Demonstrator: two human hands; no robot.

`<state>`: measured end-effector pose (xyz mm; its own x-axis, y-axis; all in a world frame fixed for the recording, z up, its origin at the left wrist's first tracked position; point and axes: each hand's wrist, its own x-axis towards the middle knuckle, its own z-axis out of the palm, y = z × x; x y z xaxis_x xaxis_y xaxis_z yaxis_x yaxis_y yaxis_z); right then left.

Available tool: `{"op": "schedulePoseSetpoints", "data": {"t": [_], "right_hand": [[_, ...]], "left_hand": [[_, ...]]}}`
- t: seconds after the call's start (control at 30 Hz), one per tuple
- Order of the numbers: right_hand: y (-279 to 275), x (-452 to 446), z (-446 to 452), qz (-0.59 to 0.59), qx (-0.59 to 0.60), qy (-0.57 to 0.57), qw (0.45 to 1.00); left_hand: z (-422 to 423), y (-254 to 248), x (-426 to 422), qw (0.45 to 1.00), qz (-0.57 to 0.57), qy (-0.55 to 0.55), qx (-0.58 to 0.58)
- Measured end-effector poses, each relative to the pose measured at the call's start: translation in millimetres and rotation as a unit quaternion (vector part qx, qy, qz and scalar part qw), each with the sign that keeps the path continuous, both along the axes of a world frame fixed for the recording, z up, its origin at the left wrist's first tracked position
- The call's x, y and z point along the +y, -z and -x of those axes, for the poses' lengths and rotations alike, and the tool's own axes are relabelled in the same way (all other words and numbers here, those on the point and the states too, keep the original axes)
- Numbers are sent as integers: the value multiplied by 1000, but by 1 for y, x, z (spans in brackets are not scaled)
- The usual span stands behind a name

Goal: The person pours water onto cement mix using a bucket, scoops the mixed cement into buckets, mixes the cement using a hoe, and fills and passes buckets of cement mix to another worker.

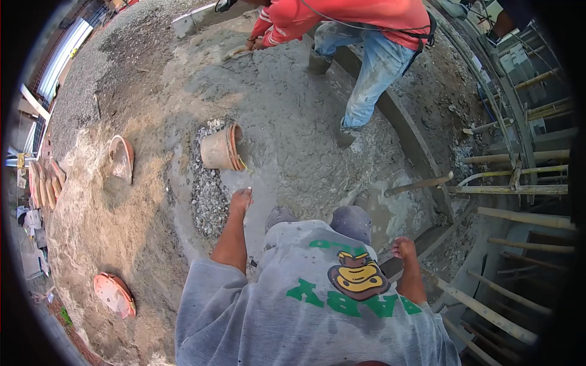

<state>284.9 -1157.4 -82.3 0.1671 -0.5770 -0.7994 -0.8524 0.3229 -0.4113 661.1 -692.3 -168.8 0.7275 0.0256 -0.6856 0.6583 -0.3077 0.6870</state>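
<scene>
Most of the ground ahead of my left grip (242, 198) and right grip (403, 247) is wet grey mix (287, 104), rough and trodden, with a watery patch (400, 210) just beyond the right one. My left grip is narrow, fingers loosely curled; my right grip is curled too, though I cannot tell how tightly either is closed. Just ahead of my left grip, slightly to its left, a scuffed bucket (218, 151) lies on its side, apart from my fingers, mouth turned right, on loose gravel (210, 207). A wooden handle (421, 184) stretches ahead of my right grip, clear of it. Sandy ground (146, 219) spreads left of my left grip, bearing one orange basin (122, 160) farther forward and another basin (114, 294) behind. A low board (421, 149) edges the mix forward of my right grip, and bamboo poles (519, 217) crowd the space to its right. Well ahead of both, a person (360, 18) in a red top bends, boots in the mix.
</scene>
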Motion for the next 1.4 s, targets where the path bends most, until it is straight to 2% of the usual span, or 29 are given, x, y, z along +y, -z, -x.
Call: {"op": "schedulePoseSetpoints", "data": {"t": [0.03, 0.1, 0.2, 0.33, 0.37, 0.4, 0.43, 0.47, 0.5, 0.57, 0.63, 0.73, 0.8, 0.83, 0.87, 0.93, 1.03, 1.07, 1.17, 1.23, 1.3, 1.37, 1.4], "right_hand": [[1, -26, -9, -3, 1, -17, 1000], [10, -82, -27, -2, -1, -49, 999], [33, -179, -55, 7, -13, -120, 993], [54, -294, -80, 21, -14, -291, 956], [52, -314, -89, 28, -15, -337, 941], [44, -322, -97, -8, -42, -323, 945], [39, -327, -106, -15, -48, -340, 939], [35, -330, -119, -23, -52, -362, 931], [33, -333, -127, -36, -54, -378, 923], [46, -337, -146, 1, -31, -508, 861], [60, -322, -169, 54, -20, -592, 804], [79, -277, -201, 28, -52, -650, 758], [77, -230, -222, 52, -63, -721, 688], [78, -205, -231, 64, -69, -752, 653], [78, -182, -240, 64, -79, -753, 650], [80, -143, -252, 62, -90, -755, 646], [95, -92, -262, 41, -56, -720, 690], [107, -77, -265, 39, -42, -726, 685], [160, -33, -268, 16, 3, -746, 665], [203, 9, -274, -29, 47, -752, 657], [255, 64, -292, -11, 62, -807, 587], [323, 121, -319, 31, 48, -830, 555], [350, 158, -340, 56, 46, -827, 558]], "left_hand": [[17, 1, 4, 998, -47, -27, 22], [49, 48, 21, 993, -43, -106, 42], [94, 29, -27, 965, -67, -253, 33], [143, 7, -136, 959, -86, -269, 11], [154, 55, -149, 972, -117, -203, -22], [168, 104, -162, 978, -148, -140, -52], [172, 62, -203, 985, -112, -119, -56], [162, -3, -255, 990, -76, -105, -59], [164, -21, -282, 993, -44, -98, -57], [174, -42, -304, 993, -21, -88, -77], [188, -52, -306, 988, -29, -89, -119], [223, -32, -260, 978, -28, -197, -65], [263, 7, -228, 937, -51, -341, -63], [283, 14, -214, 926, -78, -368, -30], [302, 18, -206, 914, -103, -392, 6], [330, 12, -198, 892, -69, -446, 21], [366, 37, -179, 882, -39, -465, 62], [369, 47, -173, 875, -21, -480, 70], [370, 83, -147, 891, -37, -443, 91], [366, 123, -123, 884, -15, -463, 64], [364, 154, -99, 875, 2, -480, 68], [351, 160, -67, 863, 13, -496, 95], [352, 167, -54, 858, 24, -503, 99]]}}
